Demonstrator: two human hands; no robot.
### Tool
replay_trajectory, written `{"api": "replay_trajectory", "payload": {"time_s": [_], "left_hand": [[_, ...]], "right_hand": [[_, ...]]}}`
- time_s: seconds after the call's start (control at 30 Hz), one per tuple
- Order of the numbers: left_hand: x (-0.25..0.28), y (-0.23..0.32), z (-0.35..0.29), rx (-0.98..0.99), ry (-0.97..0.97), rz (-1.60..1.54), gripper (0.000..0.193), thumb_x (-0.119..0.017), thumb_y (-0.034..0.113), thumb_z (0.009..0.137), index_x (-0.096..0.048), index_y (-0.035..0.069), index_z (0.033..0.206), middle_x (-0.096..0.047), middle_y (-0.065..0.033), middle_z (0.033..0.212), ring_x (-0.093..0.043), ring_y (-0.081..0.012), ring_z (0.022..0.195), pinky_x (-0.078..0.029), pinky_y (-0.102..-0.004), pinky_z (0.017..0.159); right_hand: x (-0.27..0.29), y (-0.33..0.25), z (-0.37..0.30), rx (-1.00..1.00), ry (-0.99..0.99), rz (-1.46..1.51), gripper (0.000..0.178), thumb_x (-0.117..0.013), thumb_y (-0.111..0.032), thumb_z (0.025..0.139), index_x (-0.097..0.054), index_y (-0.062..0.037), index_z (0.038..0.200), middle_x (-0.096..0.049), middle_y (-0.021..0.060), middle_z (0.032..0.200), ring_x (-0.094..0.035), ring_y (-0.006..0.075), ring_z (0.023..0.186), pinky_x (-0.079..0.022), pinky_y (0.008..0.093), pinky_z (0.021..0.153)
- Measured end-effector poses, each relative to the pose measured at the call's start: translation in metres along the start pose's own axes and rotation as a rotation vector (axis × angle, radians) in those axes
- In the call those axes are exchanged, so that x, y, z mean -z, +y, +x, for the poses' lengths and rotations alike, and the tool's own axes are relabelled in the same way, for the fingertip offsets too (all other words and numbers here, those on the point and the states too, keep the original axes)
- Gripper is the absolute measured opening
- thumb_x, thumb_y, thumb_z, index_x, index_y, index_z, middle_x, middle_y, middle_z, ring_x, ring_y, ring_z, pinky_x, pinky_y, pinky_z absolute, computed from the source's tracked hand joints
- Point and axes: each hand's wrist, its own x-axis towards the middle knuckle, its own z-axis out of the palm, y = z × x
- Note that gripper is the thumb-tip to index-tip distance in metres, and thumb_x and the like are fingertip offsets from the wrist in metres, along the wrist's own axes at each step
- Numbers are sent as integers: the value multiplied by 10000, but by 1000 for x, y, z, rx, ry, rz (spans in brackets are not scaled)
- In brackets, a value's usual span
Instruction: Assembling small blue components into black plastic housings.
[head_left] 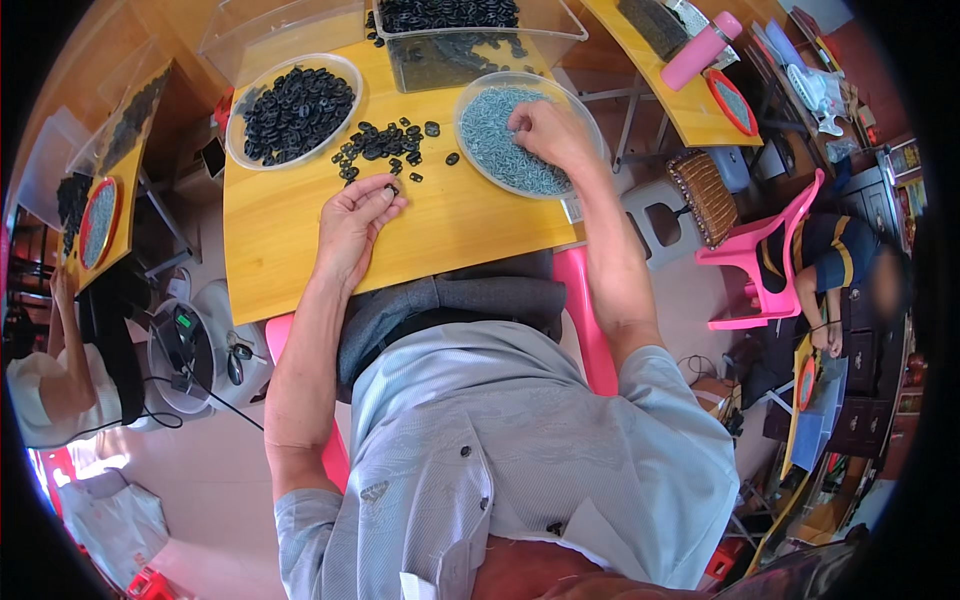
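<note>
My left hand [352, 225] is over the yellow table [290, 225], thumb and forefinger pinched on a small black oval plastic part [389, 191]. Just beyond it lies a loose scatter of similar black oval parts [378, 143], with a few strays toward the right. My right hand [550, 135] reaches into a round clear tub [597, 118] of small silvery screws [495, 135]. Its fingertips are bunched down at the screws, and whatever they pinch is too small to make out. Many more black parts [300, 112] fill another round tub [233, 150] at the table's far left.
A clear rectangular bin [480, 60] with black parts stands at the far edge. Side tables hold red-rimmed trays [97, 225] and a pink bottle [702, 52]. Co-workers sit at left and right [840, 255]. A pink chair [765, 255] and a grey stool [655, 220] are at right.
</note>
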Motion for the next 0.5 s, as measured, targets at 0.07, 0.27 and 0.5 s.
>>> {"api": "replay_trajectory", "payload": {"time_s": [0.07, 0.27, 0.5], "left_hand": [[1, 0, 0, -3, 1, 2, 222, -613, -19, 929, -633, -61, 1147, -684, -125, 1022, -689, -207, 891, -561, -272, 817], [0, 1, -1, -7, 1, -7, 222, -612, -19, 930, -631, -58, 1147, -685, -121, 1016, -689, -202, 886, -560, -265, 812], [-1, 1, -2, -9, -6, 10, 214, -611, -15, 932, -638, -55, 1141, -688, -115, 1000, -689, -189, 881, -558, -257, 804]], "right_hand": [[2, -3, 3, -34, -47, -15, 93, -648, -114, 763, -723, -105, 817, -703, 131, 800, -669, 348, 829, -508, 438, 736], [5, -7, 4, -137, -95, 71, 136, -672, -114, 764, -736, -107, 884, -708, 135, 832, -673, 336, 839, -509, 430, 748], [-4, -7, 5, -99, -28, 18, 110, -649, -118, 781, -734, -90, 845, -698, 167, 818, -669, 362, 862, -506, 452, 756]]}}
